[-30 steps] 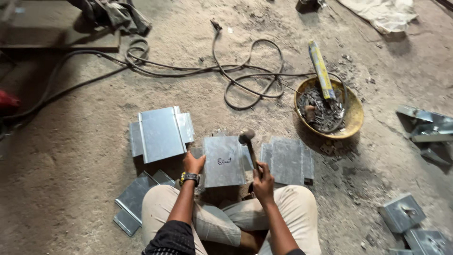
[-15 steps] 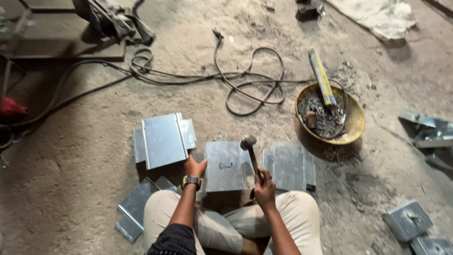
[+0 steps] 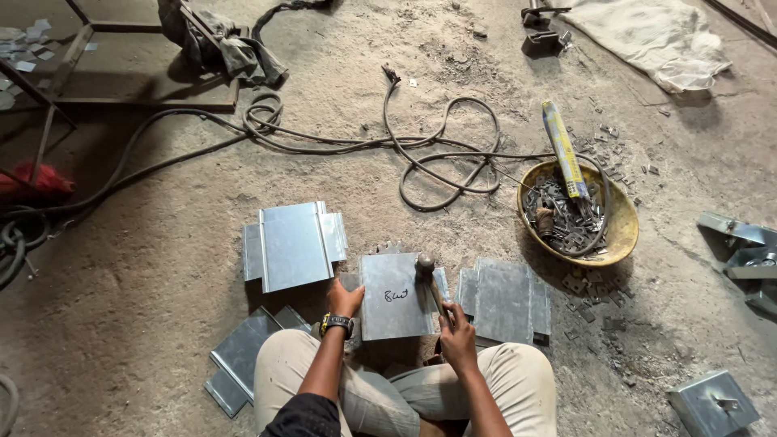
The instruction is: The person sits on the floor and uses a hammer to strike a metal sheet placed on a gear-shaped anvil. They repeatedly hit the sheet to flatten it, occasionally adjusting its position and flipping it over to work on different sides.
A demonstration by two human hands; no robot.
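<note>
I sit cross-legged on a sandy floor. My left hand [image 3: 343,299], with a watch on the wrist, rests on the left edge of a grey sheet-metal piece [image 3: 392,299] lying in front of my knees. My right hand [image 3: 456,332] grips the handle of a hammer [image 3: 429,279], whose round head sits over the piece's upper right corner. Writing marks the piece's face.
More folded metal pieces lie at left [image 3: 293,244], right [image 3: 506,299] and by my left knee [image 3: 243,356]. A yellow bowl [image 3: 619,235] of scrap metal bits with a long tube stands at right. Cables [image 3: 437,154] loop ahead. Metal boxes [image 3: 712,400] lie at lower right.
The hammer head has come down from just above the piece to its upper right corner. My left hand stays on the piece's edge.
</note>
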